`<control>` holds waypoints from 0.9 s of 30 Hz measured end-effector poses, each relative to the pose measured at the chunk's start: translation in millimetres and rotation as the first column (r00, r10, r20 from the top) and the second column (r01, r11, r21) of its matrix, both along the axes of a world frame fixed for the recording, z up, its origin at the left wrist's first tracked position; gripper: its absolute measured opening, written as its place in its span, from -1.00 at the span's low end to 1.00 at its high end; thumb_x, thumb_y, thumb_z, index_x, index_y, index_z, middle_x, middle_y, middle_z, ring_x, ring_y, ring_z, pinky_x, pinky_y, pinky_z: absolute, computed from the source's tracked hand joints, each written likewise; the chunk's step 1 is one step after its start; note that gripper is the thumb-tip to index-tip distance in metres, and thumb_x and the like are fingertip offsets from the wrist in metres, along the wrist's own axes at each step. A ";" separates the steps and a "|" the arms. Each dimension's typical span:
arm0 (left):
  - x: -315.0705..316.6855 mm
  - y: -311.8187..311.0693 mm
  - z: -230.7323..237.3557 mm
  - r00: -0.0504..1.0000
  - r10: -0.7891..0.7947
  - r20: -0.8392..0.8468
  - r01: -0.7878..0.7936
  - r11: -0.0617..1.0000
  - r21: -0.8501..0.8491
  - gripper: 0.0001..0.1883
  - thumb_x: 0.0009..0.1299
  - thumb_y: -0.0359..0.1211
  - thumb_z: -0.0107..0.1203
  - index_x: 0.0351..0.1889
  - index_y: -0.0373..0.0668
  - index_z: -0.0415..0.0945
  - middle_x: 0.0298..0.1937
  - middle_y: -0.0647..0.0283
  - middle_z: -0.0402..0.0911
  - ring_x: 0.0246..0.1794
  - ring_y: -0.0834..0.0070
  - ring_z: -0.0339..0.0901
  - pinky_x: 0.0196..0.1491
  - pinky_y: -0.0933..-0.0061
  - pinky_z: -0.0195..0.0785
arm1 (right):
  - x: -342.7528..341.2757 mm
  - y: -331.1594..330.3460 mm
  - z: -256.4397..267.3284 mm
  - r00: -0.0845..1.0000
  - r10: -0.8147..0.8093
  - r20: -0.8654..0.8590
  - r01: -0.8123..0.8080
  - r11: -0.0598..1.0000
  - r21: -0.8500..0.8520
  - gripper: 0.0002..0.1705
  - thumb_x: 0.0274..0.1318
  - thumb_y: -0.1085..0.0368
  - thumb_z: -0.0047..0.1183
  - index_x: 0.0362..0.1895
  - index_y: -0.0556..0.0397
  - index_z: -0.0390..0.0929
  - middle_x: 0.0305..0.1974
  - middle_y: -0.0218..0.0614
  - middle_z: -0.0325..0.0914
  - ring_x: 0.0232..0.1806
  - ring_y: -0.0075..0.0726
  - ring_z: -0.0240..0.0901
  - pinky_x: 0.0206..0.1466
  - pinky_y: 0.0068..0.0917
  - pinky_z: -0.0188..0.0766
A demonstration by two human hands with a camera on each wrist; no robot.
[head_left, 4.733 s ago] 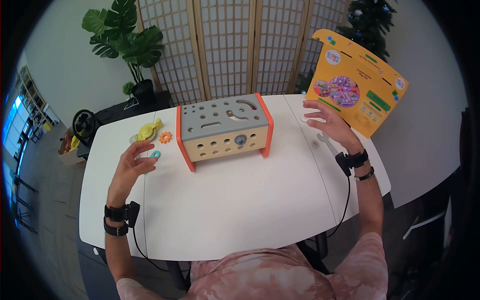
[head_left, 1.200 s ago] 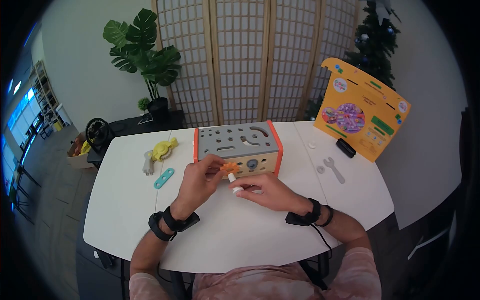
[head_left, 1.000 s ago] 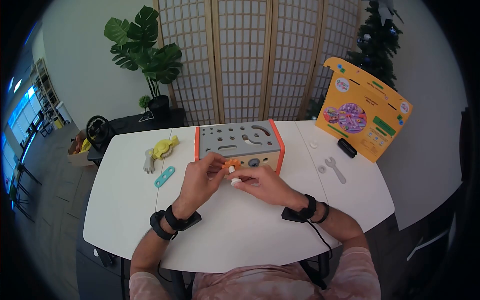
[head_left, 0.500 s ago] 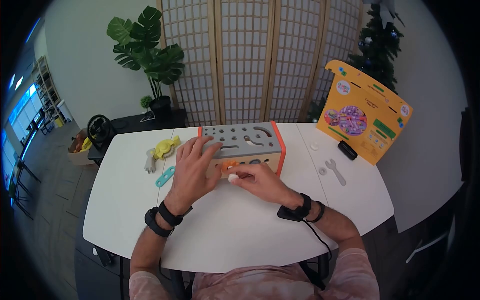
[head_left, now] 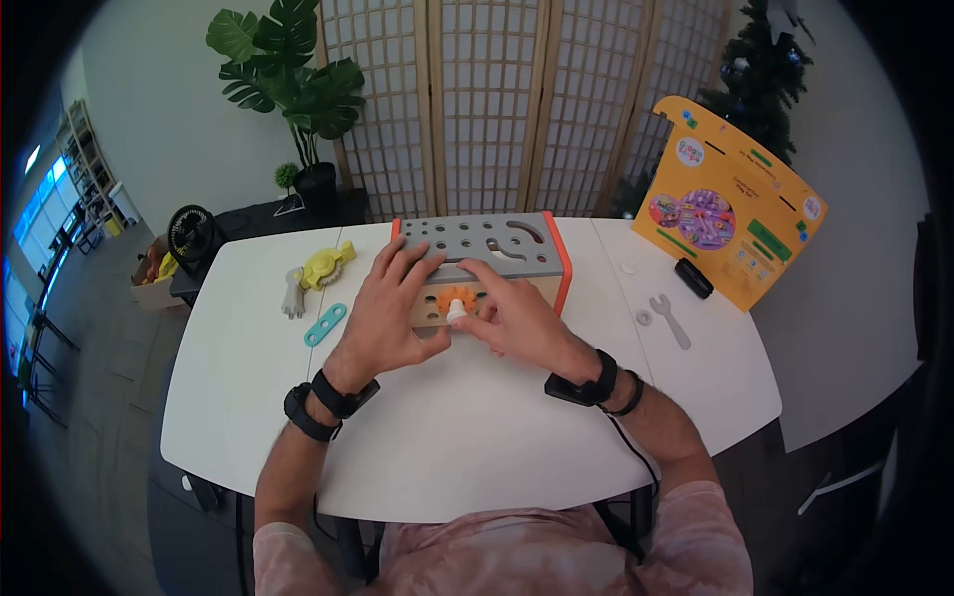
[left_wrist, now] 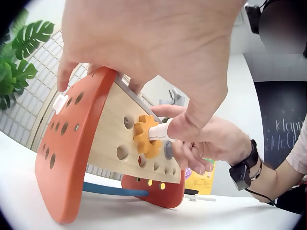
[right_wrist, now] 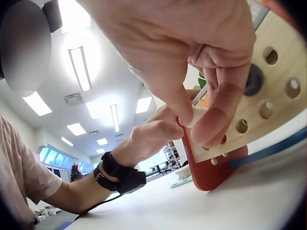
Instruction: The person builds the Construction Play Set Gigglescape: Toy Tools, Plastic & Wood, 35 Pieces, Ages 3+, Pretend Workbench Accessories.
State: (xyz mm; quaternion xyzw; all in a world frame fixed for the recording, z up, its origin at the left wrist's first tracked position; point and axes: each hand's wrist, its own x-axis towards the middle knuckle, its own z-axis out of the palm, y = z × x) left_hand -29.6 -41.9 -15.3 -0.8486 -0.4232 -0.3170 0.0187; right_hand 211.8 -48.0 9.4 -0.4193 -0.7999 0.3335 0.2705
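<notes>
An orange toy gear (head_left: 458, 297) lies against the pale wooden front of a toy workbench (head_left: 489, 236), which has a grey holed top and red sides. A white plastic bolt (left_wrist: 159, 132) passes into the gear's middle, its head toward me. My right hand (head_left: 527, 320) holds the bolt head, thumb on it; in the right wrist view the white head (right_wrist: 199, 115) shows between thumb and finger. My left hand (head_left: 383, 313) rests with straight, spread fingers on the bench's top at the left, its thumb low in front near the bolt.
On the left lie a teal holed strip (head_left: 325, 325) and a yellow toy piece (head_left: 326, 266) beside a grey one (head_left: 293, 292). A grey wrench (head_left: 671, 320), grey nut (head_left: 644, 318) and black object (head_left: 694, 278) lie right, before a yellow box (head_left: 730, 204).
Both hands, first apart over the table's sides, have brought the gear and bolt to the bench front. The left hand has let go of the gear and spread onto the bench top.
</notes>
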 end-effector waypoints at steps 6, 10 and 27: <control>2.9 1.3 -3.9 1.000 0.026 0.006 -0.026 0.999 0.026 -0.08 0.11 -0.06 0.44 0.50 -0.14 0.49 0.53 -0.08 0.43 0.67 -0.22 0.18 0.61 -0.17 0.29 | -0.7 8.9 -12.4 1.000 -0.016 -0.004 0.016 0.996 0.088 -0.23 0.39 0.22 0.37 0.53 0.21 0.33 -0.51 -0.17 0.71 -0.50 -0.19 0.70 -0.31 -0.30 0.58; 3.6 0.8 -4.0 0.999 0.039 0.002 -0.039 0.999 0.034 -0.08 0.12 -0.07 0.47 0.50 -0.13 0.49 0.53 -0.06 0.43 0.68 -0.20 0.18 0.60 -0.16 0.31 | -1.5 10.2 -14.1 0.999 -0.012 -0.036 0.017 0.991 0.134 -0.25 0.37 0.24 0.38 0.50 0.22 0.36 -0.52 -0.19 0.69 -0.51 -0.20 0.68 -0.32 -0.31 0.57; 4.8 -3.3 -0.9 0.998 0.057 -0.026 -0.056 0.998 0.009 -0.03 0.08 -0.20 0.50 0.55 -0.09 0.44 0.58 0.01 0.41 0.72 -0.15 0.14 0.64 -0.10 0.30 | 39.5 -19.0 -32.3 0.950 -0.138 0.278 -0.002 0.893 0.451 -0.72 0.34 0.06 0.39 -0.20 0.00 0.83 -0.56 -0.24 0.69 -0.49 -0.14 0.69 -0.30 -0.26 0.61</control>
